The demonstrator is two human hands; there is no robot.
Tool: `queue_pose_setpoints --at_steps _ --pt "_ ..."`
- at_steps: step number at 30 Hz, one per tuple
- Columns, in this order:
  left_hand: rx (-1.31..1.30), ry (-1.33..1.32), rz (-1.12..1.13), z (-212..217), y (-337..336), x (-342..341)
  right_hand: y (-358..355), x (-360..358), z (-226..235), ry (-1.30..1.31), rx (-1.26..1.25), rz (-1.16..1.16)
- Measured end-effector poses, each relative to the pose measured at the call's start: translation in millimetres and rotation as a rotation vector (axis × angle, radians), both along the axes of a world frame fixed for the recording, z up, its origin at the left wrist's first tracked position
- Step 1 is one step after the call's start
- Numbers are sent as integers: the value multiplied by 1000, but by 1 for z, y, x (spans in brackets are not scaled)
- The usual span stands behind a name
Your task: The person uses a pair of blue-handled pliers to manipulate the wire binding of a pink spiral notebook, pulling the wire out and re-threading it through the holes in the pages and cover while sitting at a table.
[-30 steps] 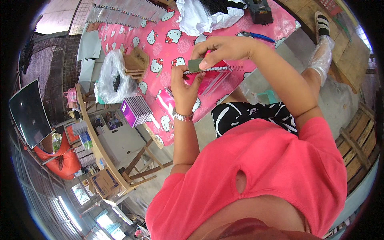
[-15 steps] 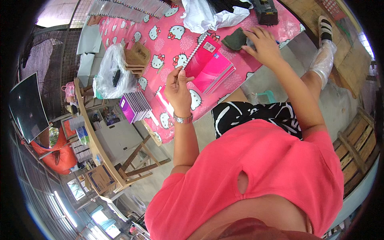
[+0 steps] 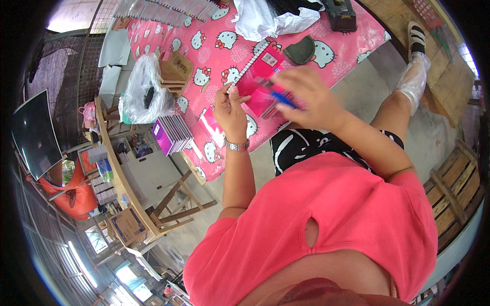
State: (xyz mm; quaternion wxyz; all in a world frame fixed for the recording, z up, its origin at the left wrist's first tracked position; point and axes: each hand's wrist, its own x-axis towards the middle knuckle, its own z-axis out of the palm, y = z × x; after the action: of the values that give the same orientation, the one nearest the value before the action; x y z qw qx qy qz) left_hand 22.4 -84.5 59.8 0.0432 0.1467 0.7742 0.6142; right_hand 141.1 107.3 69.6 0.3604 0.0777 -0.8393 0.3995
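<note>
My left hand [image 3: 232, 115] pinches the lower end of the coil on a pink spiral notebook [image 3: 266, 60], which lies tilted on the table. More pink notebooks [image 3: 261, 108] are stacked under and beside it, partly covered by my right hand. My right hand [image 3: 311, 97], smeared by motion, grips what look like blue-handled pliers [image 3: 284, 100] with a grey metal head, held over the notebooks close to my left fingers. Just beyond the notebook sits a dark green, rounded pad [image 3: 300, 50].
The table has a pink patterned cover [image 3: 240, 51]. Purple spiral notebooks [image 3: 173, 134] stand at its left edge, near a clear plastic bag [image 3: 145, 97] and brown cardboard pieces [image 3: 176, 71]. A white cloth [image 3: 252, 23] and a black box [image 3: 340, 15] lie at the far side.
My right hand has come from beside the green pad toward me and leftward, now over the notebooks with the blue-handled pliers showing. My left hand stays at the coil.
</note>
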Motion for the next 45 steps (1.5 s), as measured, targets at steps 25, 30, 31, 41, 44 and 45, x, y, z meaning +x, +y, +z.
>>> queue_pose_setpoints --at_steps 25,30,31,41,44,45 --pt "146 87 153 5 -11 12 -13 -27 15 -556 -611 413" --pt "457 -74 476 -4 -89 4 66 -22 -38 -299 -132 -253" --pt "452 -73 502 -13 -112 6 82 -20 -57 -392 -74 -340" --pt "-71 -112 701 -73 -165 26 128 -64 -52 -113 296 -536" --pt "-178 -72 701 -78 -167 28 146 -96 -22 25 273 -602" --pt "-290 -65 718 -80 -171 28 151 -106 -19 50 241 -665"
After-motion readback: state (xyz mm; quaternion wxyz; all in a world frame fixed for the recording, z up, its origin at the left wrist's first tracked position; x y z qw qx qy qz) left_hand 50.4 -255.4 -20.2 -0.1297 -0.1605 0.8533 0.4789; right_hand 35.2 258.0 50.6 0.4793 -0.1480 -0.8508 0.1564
